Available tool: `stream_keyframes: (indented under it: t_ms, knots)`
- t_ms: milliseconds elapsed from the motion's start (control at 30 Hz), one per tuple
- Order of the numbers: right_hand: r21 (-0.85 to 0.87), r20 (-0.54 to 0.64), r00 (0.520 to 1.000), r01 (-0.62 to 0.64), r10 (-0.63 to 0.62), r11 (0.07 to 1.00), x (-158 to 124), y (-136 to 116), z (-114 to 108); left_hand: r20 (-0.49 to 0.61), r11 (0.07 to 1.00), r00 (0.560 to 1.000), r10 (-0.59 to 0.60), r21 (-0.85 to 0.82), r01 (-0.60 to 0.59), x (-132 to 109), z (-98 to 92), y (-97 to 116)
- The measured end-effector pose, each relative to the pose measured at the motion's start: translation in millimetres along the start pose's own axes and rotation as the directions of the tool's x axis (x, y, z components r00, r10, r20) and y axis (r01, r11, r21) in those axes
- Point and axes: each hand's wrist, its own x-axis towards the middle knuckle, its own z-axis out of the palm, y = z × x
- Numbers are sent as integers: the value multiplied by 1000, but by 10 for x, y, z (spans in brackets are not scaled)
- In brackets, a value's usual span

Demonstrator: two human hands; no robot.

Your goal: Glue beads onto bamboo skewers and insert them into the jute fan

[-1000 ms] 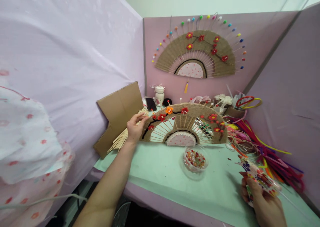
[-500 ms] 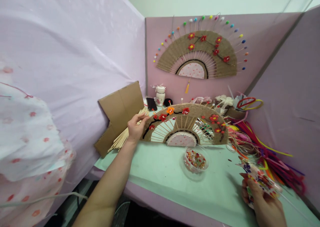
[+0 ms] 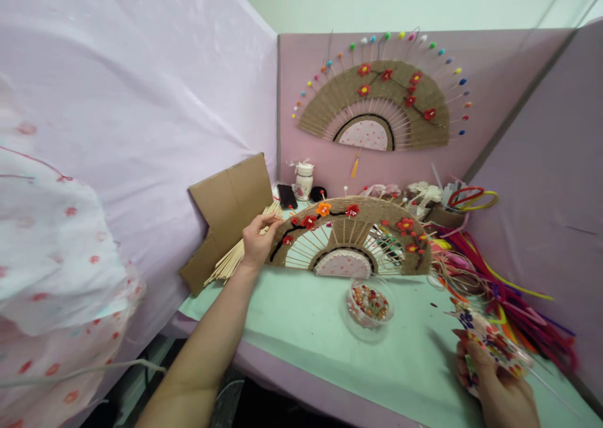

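Head view: left hand [image 3: 257,242] pinches the fan [image 3: 351,232], right hand [image 3: 503,385] grips a patterned tool [image 3: 497,340].

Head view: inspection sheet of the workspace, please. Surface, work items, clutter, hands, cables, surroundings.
Surface: pale green tabletop, with a small dark speck.
Work items: flower-trimmed twine fan standing on it; clear tub of beads in front.
Clutter: thin wooden sticks and cardboard left; pipe cleaners right; phone and bottle behind.
Hands: left hand pinches the fan's left edge; right hand grips what looks like a floral-patterned glue gun.
Cables: white cord lower left, ends unclear.
Surroundings: hanging fan on pink back panel; lilac side panels.
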Motion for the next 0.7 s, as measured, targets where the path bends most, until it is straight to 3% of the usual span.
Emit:
stream_keyframes:
  t_ms: [200, 700]
  knots:
    - [12, -2, 1000, 8, -8, 1000, -23, -113, 19, -6, 1000, 1000, 2, 3, -2, -2, 0, -11]
    - [-1, 0, 1000, 20, -20, 1000, 36, 44, 0, -5, 999, 999, 52, -1, -52, 1, -6, -38]
